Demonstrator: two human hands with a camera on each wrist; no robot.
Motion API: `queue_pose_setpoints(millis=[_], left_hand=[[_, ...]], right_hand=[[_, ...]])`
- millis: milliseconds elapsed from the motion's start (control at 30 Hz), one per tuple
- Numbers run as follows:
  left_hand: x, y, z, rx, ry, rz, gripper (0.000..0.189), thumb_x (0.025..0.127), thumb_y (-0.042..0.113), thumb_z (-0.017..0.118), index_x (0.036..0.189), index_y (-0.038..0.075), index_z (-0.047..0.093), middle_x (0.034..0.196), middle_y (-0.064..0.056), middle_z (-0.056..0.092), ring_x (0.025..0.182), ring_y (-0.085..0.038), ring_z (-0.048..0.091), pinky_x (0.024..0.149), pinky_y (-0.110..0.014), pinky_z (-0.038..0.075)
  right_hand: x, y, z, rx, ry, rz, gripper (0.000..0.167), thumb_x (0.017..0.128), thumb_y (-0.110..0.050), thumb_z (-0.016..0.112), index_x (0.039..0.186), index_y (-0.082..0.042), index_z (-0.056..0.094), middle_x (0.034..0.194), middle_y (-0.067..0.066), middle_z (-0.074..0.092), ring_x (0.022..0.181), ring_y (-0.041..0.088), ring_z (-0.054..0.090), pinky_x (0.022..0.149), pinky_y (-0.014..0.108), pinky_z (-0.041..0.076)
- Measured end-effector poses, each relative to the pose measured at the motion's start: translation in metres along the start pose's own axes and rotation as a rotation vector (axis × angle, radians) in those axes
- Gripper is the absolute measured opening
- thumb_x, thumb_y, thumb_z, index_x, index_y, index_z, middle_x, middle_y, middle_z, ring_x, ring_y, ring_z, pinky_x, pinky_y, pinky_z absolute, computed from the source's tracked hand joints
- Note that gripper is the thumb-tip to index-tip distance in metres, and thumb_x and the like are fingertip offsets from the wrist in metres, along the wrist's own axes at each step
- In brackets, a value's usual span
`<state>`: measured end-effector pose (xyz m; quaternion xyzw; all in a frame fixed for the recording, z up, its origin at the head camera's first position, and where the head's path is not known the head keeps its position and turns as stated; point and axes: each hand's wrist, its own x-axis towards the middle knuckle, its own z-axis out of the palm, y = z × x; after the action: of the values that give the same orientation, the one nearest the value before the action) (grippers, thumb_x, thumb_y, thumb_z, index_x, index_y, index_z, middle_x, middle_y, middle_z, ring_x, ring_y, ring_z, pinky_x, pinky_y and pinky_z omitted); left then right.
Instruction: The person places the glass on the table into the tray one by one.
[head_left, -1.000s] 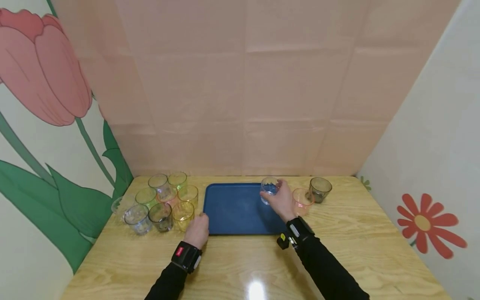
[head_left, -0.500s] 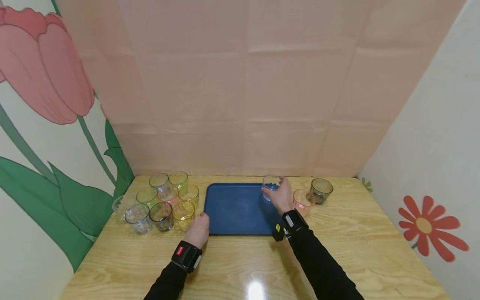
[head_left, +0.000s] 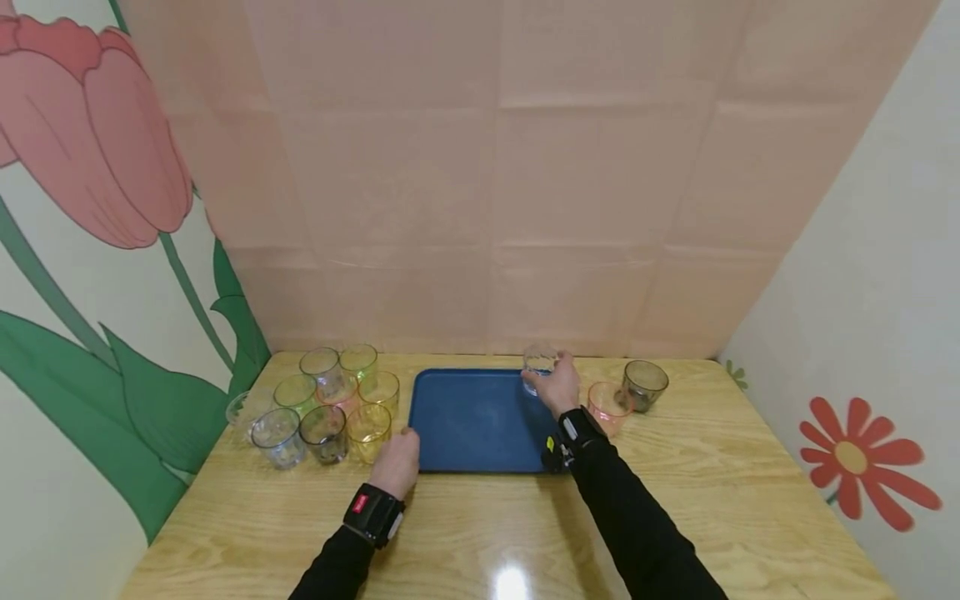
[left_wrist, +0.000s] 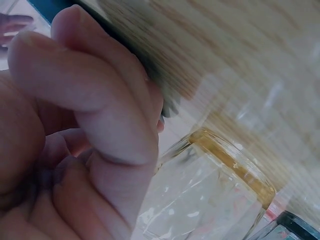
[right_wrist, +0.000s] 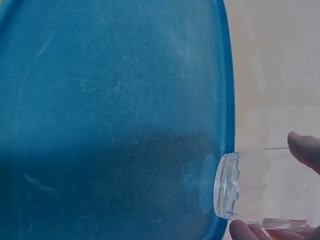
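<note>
Clear tumbler (right_wrist: 267,187), right hand (head_left: 557,390) gripping it, has shifted toward the blue tray's (head_left: 472,425) far edge — seemingly unsettled; left hand (head_left: 397,462) curled.

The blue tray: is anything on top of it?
A clear glass, gripped by the right hand, is at its far right corner; whether it touches the tray is unclear. In the head view, hand and wristband cover part of its right side.
</note>
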<state>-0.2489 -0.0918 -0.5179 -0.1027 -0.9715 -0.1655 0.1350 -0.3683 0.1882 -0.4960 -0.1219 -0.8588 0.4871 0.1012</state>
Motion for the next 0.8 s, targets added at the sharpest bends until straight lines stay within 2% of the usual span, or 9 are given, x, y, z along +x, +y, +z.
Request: queue_pose_setpoints(millis=[100,367,800], left_hand=[[0.0,0.0,0.0,-0.004,-0.008,-0.006,0.007,0.09,-0.016,0.062,0.092,-0.01,0.066,0.074,-0.023,0.07,0.068,-0.039,0.074,0.058,-0.047,0.061],[0.001,-0.001,0.002,-0.012,-0.01,-0.017,0.005,0.09,-0.015,0.064,0.093,-0.011,0.065,0.075,-0.024,0.07,0.07,-0.04,0.074,0.059,-0.048,0.062],[0.0,-0.001,0.001,0.007,-0.01,-0.006,0.008,0.091,-0.015,0.062,0.098,-0.013,0.066,0.074,-0.023,0.07,0.067,-0.038,0.074,0.057,-0.046,0.061]], right_hand=[[0.003,0.001,-0.001,-0.02,-0.014,0.019,0.088,0.096,-0.02,0.08,0.162,0.005,0.027,0.158,0.035,0.044,0.146,0.05,0.045,0.114,0.06,0.047],[0.007,0.002,-0.003,-0.048,-0.028,-0.007,0.087,0.096,-0.017,0.081,0.161,0.007,0.028,0.155,0.037,0.045,0.145,0.052,0.046,0.113,0.06,0.047],[0.013,0.001,-0.005,-0.052,-0.058,0.059,0.089,0.097,-0.016,0.079,0.162,0.005,0.024,0.158,0.037,0.041,0.145,0.052,0.044,0.118,0.061,0.043]])
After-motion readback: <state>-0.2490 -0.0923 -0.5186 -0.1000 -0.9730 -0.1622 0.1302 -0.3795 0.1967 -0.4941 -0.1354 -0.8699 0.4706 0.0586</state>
